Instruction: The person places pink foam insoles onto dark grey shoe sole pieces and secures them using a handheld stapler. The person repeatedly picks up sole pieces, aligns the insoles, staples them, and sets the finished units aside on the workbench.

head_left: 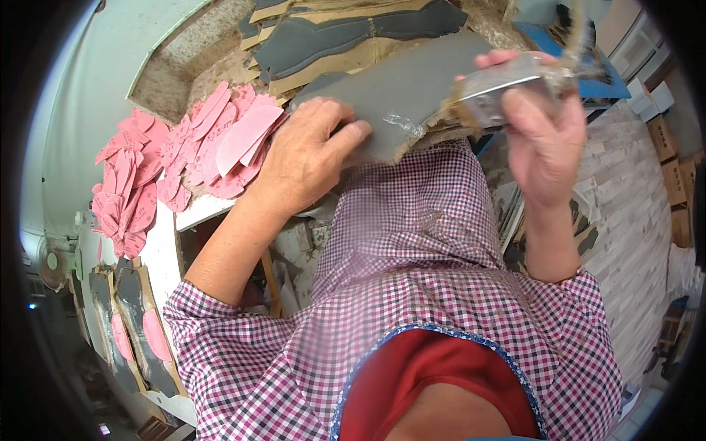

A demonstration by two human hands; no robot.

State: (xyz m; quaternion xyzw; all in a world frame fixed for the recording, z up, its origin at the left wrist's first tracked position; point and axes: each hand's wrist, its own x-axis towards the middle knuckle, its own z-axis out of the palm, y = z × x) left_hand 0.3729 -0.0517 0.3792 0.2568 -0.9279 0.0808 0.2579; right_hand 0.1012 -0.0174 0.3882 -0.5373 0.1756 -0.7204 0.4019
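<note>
A dark grey panel (430, 81) with a rough brown fibrous edge lies slanted before me, over the near edge of the workbench. My left hand (312, 151) is closed on its left end, fingers curled and thumb along the near edge. A shiny clear smear marks the panel near its rough corner. My right hand (544, 132) is wrapped round a boxy metal tool (489, 92), blurred by motion, at the panel's right edge. A pale hose or cord seems to rise from the tool. Its working end is too smeared to make out.
Loose pink cut pieces (213, 140) lie heaped on the left. Behind the panel are stacked grey-and-tan panels (353, 37) in a stained wooden tray (173, 70). More panels with pink patches (136, 323) lie lower left. Cardboard boxes (673, 180) stand on the right.
</note>
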